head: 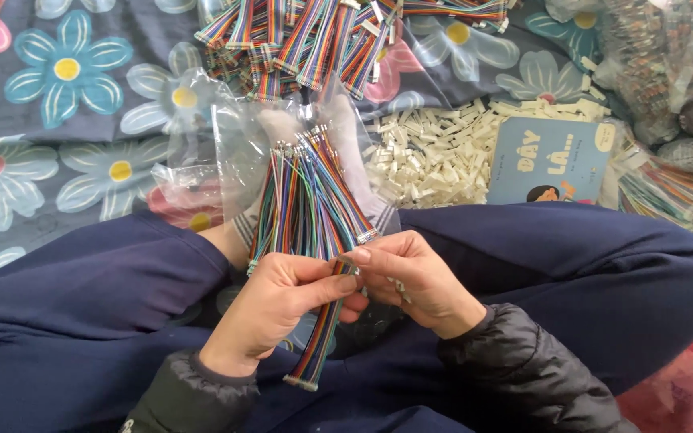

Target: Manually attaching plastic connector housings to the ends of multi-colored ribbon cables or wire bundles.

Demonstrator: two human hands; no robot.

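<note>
My left hand grips a thick bundle of rainbow-coloured ribbon wires that fans upward over my crossed legs. One striped wire strip hangs down below that hand. My right hand pinches the end of a wire at the bundle, thumb and forefinger together, beside the left thumb. A small white connector seems to sit under its fingers.
A heap of finished rainbow wire strips lies ahead on the flowered blanket. A pile of white plastic connectors sits right of my feet beside a blue book. Clear plastic bags lie left; bagged wires right.
</note>
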